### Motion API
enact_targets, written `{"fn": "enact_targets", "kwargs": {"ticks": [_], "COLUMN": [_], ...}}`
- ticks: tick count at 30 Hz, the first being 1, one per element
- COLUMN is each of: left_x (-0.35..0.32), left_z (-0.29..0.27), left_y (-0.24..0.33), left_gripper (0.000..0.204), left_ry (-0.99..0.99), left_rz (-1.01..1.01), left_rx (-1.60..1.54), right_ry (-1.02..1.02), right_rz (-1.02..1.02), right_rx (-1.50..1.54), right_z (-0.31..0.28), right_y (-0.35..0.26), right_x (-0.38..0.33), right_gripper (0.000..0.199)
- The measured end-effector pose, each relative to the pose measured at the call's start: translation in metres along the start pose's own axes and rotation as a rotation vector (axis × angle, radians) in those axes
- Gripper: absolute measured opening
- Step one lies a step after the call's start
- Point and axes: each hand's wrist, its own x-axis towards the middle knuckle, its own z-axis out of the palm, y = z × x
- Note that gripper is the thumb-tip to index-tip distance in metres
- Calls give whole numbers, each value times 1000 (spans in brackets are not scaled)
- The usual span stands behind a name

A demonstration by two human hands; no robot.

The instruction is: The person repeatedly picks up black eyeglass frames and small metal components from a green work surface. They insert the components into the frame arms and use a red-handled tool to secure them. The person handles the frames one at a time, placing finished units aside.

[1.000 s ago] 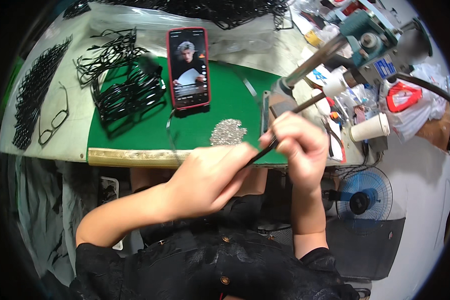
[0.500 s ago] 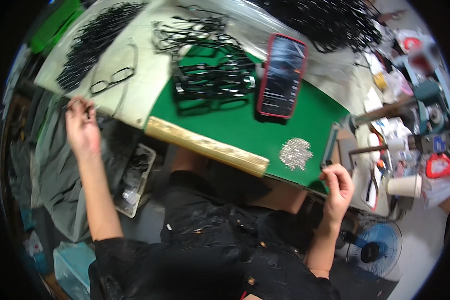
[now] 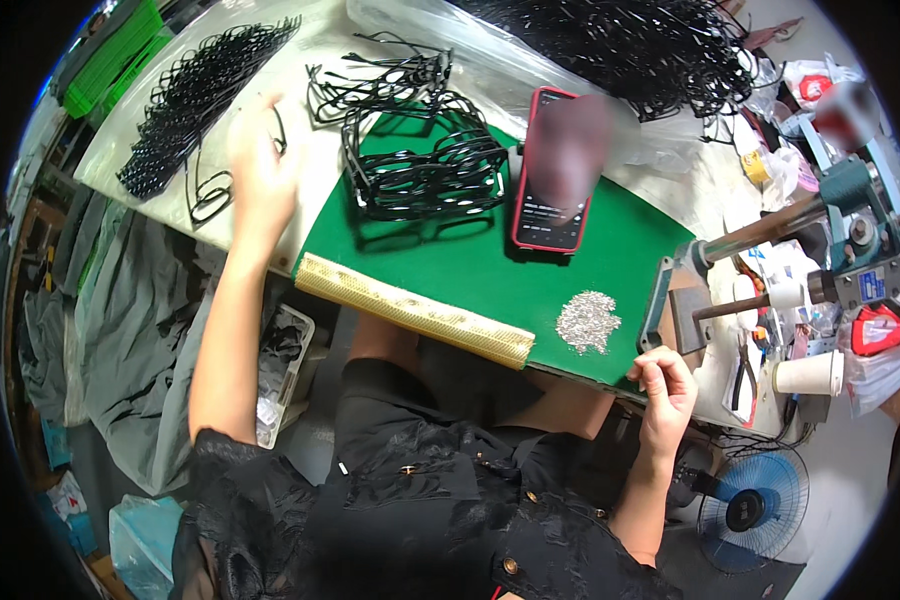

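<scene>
Head view, looking down on my bench: my left hand (image 3: pixel 255 165) is stretched out to the far left of the table, fingers loosely spread, lying over a single black eyeglass frame (image 3: pixel 210 195) on the pale plastic sheet (image 3: pixel 315 170). Motion blur hides my fingertips, so I cannot tell whether I have actually pinched the frame or am only touching it. Just beyond my hand runs a long row of black temple arms (image 3: pixel 195 95).

My right hand (image 3: pixel 665 390) sits at the near right edge of the green mat (image 3: pixel 450 270), fingers curled in narrow against the thumb; whether anything small is held there I cannot tell. Near it on the mat is a little heap of silver screws (image 3: pixel 587 322).

A stack of black frames (image 3: pixel 420 170) stands on the mat's far left corner, and a red-cased phone (image 3: pixel 558 170) is propped just beside it. A metal press (image 3: pixel 830 240) is on my right, with a paper cup (image 3: pixel 805 375) close by.
</scene>
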Motion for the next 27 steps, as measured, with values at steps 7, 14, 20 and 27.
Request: {"fn": "enact_targets", "kwargs": {"ticks": [7,14,20,27], "left_x": [100,133,178,141], "left_z": [102,120,61,30], "left_y": [49,39,15,46], "left_gripper": [102,38,36,32], "left_ry": [-374,-572,-511,-780], "left_rz": [41,46,165,400], "left_rx": [359,469,146,145], "right_ry": [-14,66,71,67], "right_rz": [11,45,48,81], "right_rx": [48,91,101,94], "right_z": [8,-12,-14,-14], "right_y": [-13,0,6,8], "right_x": [-1,-16,-17,-17], "right_gripper": [7,7,8,9]}}
